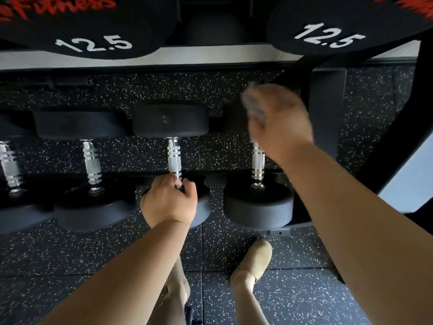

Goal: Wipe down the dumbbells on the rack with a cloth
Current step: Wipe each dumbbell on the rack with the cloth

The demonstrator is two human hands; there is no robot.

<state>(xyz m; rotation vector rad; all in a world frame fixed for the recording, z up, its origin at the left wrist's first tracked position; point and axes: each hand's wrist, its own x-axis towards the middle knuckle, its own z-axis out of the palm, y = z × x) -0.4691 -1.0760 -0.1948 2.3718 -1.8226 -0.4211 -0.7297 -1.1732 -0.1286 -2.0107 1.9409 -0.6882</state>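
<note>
My left hand (pixel 168 200) grips one handle (pixel 174 158); my right hand (pixel 281 120) holds the cloth (pixel 254 106) in its fingers above the rightmost dumbbell (pixel 257 202). Wiping seems under way, but I cannot tell which dumbbells are finished.

Item: lower rack rail (pixel 216 180). I count four chrome-handled dumbbells (pixel 174 158) side by side. Item: upper shelf (pixel 199 55), two black dumbbells (pixel 93 31) marked 12.5.

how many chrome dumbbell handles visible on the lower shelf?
4, in a row: the far-left handle, the second handle, the third handle gripped by the left hand, the fourth handle below the right hand with the cloth. More may be off-frame left.
</note>
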